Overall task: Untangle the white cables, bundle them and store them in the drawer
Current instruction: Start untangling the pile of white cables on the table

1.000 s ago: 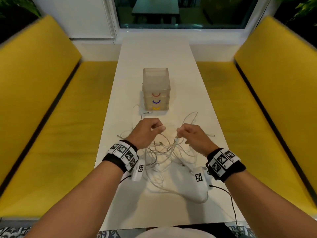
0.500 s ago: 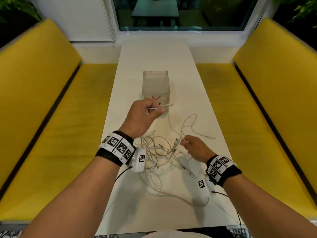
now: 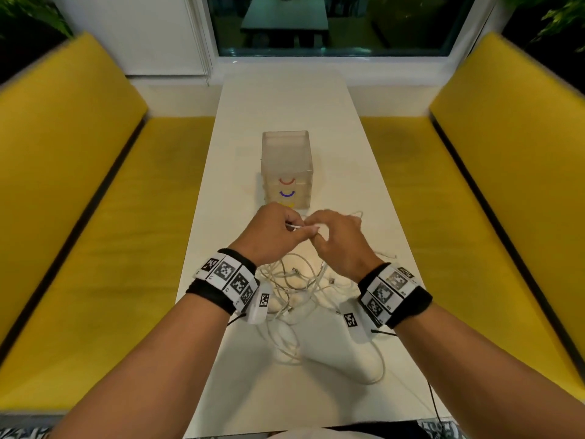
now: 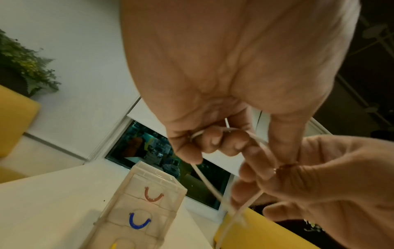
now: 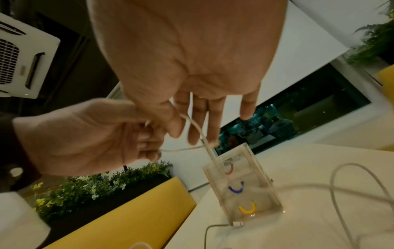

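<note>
A: What differs from a half-second back?

B: The right hand (image 3: 340, 240) has risen off the table (image 3: 285, 103) and met the left hand (image 3: 272, 231) above the near middle, in front of the drawers (image 3: 286, 171). The left has dropped back from beside the drawers. Earlier they were well apart.

A: Room to move?

B: The far half of the table behind the drawers is bare. Yellow benches (image 3: 95, 217) line both long edges. The cables (image 3: 294, 289) lie tangled under and between the wrists, with one loop (image 3: 373, 369) running toward the near right edge and one strand (image 3: 384, 255) close to the right edge.

A: And the hands?

B: Both are raised, knuckles up, fingertips touching. The left curls its fingers (image 4: 213, 141) around a cable (image 4: 204, 178) and pinches it with the thumb. The right pinches the same cable (image 5: 198, 128) between thumb and forefinger; its other fingers (image 5: 247, 107) hang straight.

A: The drawers?

B: All three are closed: red handle (image 3: 287, 181), blue (image 3: 287, 194), yellow (image 5: 247, 208) lowest. A plug (image 5: 237, 224) lies at the base.
</note>
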Action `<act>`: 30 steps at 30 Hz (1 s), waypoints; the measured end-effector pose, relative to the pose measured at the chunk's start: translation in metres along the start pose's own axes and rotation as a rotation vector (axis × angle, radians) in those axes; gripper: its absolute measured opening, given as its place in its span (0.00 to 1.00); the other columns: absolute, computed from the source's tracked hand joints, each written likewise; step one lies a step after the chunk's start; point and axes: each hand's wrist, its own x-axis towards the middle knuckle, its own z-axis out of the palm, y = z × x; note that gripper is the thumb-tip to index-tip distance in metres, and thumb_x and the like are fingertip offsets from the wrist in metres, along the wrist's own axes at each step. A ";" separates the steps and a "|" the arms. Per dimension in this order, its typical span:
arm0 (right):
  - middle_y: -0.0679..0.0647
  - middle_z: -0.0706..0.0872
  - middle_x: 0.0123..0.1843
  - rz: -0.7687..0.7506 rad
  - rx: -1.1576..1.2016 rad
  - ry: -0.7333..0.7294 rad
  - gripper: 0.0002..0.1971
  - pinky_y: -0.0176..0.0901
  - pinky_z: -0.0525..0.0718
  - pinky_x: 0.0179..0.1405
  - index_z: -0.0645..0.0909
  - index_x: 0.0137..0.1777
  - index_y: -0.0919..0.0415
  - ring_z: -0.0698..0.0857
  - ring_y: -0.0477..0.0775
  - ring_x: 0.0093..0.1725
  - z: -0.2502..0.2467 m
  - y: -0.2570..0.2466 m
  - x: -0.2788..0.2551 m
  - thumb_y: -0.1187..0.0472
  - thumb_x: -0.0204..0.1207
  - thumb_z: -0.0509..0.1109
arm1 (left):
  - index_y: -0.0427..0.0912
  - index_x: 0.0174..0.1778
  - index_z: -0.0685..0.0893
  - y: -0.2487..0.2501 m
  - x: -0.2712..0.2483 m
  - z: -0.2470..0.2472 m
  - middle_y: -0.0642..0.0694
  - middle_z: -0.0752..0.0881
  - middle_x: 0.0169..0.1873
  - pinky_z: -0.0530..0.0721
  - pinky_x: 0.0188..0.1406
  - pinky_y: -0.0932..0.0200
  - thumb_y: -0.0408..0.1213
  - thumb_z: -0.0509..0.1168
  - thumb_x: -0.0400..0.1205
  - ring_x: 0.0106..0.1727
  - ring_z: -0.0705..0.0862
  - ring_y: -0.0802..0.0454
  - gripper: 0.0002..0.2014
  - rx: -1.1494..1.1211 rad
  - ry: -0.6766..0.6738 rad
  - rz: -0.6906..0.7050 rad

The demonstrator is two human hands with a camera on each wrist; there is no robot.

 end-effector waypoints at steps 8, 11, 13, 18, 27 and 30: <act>0.51 0.87 0.34 -0.079 0.329 -0.036 0.09 0.42 0.81 0.40 0.88 0.50 0.59 0.85 0.54 0.37 0.009 0.009 -0.017 0.61 0.86 0.66 | 0.41 0.68 0.81 -0.030 -0.006 0.003 0.49 0.75 0.62 0.81 0.58 0.61 0.32 0.74 0.77 0.61 0.80 0.53 0.23 -0.076 0.340 -0.207; 0.49 0.86 0.35 -0.118 0.339 -0.062 0.11 0.38 0.81 0.41 0.88 0.53 0.54 0.85 0.50 0.38 0.011 0.014 -0.016 0.65 0.86 0.64 | 0.33 0.65 0.80 -0.034 -0.004 0.004 0.43 0.81 0.49 0.84 0.46 0.56 0.43 0.72 0.80 0.43 0.84 0.48 0.23 -0.189 0.072 -0.686; 0.49 0.87 0.35 -0.133 0.312 -0.092 0.13 0.35 0.80 0.43 0.88 0.53 0.52 0.85 0.45 0.38 0.013 0.016 -0.015 0.67 0.86 0.64 | 0.32 0.53 0.81 -0.029 -0.006 0.007 0.35 0.83 0.40 0.85 0.36 0.54 0.52 0.70 0.82 0.31 0.82 0.43 0.22 -0.576 -0.082 -0.852; 0.44 0.85 0.33 -0.154 0.281 -0.159 0.16 0.37 0.79 0.39 0.89 0.51 0.51 0.82 0.42 0.35 0.018 0.016 -0.017 0.71 0.83 0.64 | 0.35 0.44 0.85 -0.029 -0.004 0.011 0.45 0.81 0.24 0.78 0.21 0.61 0.46 0.65 0.88 0.23 0.77 0.51 0.16 -0.719 -0.079 -0.754; 0.38 0.81 0.33 0.064 0.155 -0.294 0.18 0.38 0.73 0.41 0.79 0.41 0.55 0.79 0.38 0.36 0.039 0.053 -0.039 0.52 0.91 0.55 | 0.48 0.33 0.68 0.012 0.005 -0.048 0.54 0.60 0.22 0.57 0.16 0.63 0.48 0.52 0.93 0.21 0.56 0.58 0.21 -1.165 0.367 -0.257; 0.54 0.84 0.40 0.149 0.034 -0.343 0.21 0.53 0.77 0.47 0.76 0.41 0.59 0.82 0.58 0.42 0.054 0.087 -0.053 0.49 0.91 0.52 | 0.49 0.35 0.69 0.031 0.005 -0.072 0.53 0.60 0.24 0.55 0.20 0.61 0.46 0.51 0.93 0.24 0.54 0.56 0.19 -1.132 0.506 -0.097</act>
